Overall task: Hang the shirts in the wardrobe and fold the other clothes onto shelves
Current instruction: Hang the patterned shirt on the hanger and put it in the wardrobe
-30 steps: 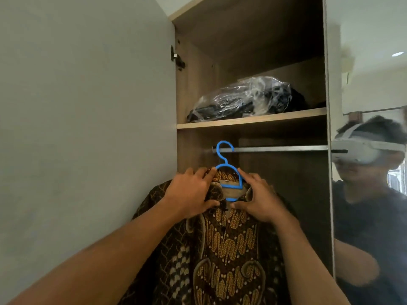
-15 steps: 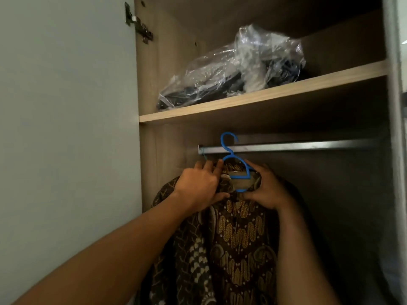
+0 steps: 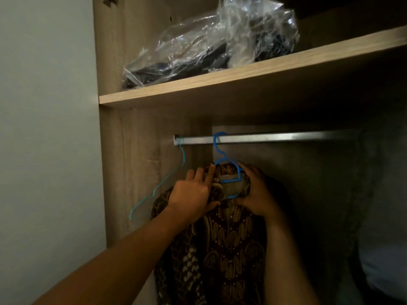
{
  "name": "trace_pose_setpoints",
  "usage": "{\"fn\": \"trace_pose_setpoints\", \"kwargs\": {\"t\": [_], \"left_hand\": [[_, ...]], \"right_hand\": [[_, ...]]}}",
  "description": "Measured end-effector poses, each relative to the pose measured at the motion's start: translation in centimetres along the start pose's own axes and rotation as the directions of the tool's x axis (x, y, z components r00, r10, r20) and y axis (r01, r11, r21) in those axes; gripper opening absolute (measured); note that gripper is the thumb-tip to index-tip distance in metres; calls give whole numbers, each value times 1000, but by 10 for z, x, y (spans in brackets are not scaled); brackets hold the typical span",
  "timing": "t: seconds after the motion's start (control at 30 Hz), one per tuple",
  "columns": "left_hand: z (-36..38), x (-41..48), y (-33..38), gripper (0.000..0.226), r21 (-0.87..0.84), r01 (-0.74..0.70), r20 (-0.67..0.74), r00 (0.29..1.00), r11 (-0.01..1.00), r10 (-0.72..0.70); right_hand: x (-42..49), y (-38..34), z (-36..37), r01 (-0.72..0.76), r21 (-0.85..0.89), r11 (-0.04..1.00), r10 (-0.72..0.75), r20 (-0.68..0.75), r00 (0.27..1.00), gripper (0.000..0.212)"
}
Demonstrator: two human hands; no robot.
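rail (image 3: 286,137): metal bar running across the wardrobe, just under the wooden shelf (image 3: 242,79).
blue hanger (image 3: 229,172): hook looped over the rail near its left end, frame hanging just below.
shirt (image 3: 220,249): brown and gold patterned, on the blue hanger, draping straight down below the rail.
left hand (image 3: 193,194): below the rail at the collar's left side; fingers stretched over the cloth, thumb tucked under, pinching it.
right hand (image 3: 257,194): below the rail; fingers curled round the blue hanger's right side and the collar, grasping.
wire hanger (image 3: 158,188): thin, teal, bare, hooked at the rail's left end.
plastic bag (image 3: 209,40): above the rail on the shelf, crumpled, dark contents.
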State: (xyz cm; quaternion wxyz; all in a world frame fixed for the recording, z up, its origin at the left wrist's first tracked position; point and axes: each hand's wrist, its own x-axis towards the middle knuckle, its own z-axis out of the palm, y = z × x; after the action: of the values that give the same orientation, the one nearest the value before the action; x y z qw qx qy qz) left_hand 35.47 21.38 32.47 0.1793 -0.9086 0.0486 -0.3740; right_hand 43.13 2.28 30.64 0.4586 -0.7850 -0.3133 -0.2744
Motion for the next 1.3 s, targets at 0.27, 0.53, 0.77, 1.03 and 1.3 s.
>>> {"fn": "trace_pose_setpoints", "kwargs": {"t": [0.27, 0.53, 0.77, 1.03, 1.3], "left_hand": [[-1, -1, -17, 113, -160, -67, -7, 998, 985, 67], [-49, 6, -94, 68, -22, 68, -102, 992, 997, -70], [-65, -5, -120, 63, 47, 83, -49, 996, 995, -81], [-57, -10, -115, 62, 67, 74, -9, 997, 995, -74], [-48, -3, -95, 76, 79, 87, 114, 989, 993, -95]], "right_hand": [[-1, -3, -4, -61, -56, 997, 61, 0, 998, 128], [41, -88, 35, 70, 239, 969, -41, -124, 991, 50], [100, -143, 71, -85, -233, 969, 142, 241, 960, 40], [123, -124, 95, -96, -351, 931, 229, 360, 904, 55], [116, -109, 88, -107, -303, 947, 255, 506, 824, 51]]}}
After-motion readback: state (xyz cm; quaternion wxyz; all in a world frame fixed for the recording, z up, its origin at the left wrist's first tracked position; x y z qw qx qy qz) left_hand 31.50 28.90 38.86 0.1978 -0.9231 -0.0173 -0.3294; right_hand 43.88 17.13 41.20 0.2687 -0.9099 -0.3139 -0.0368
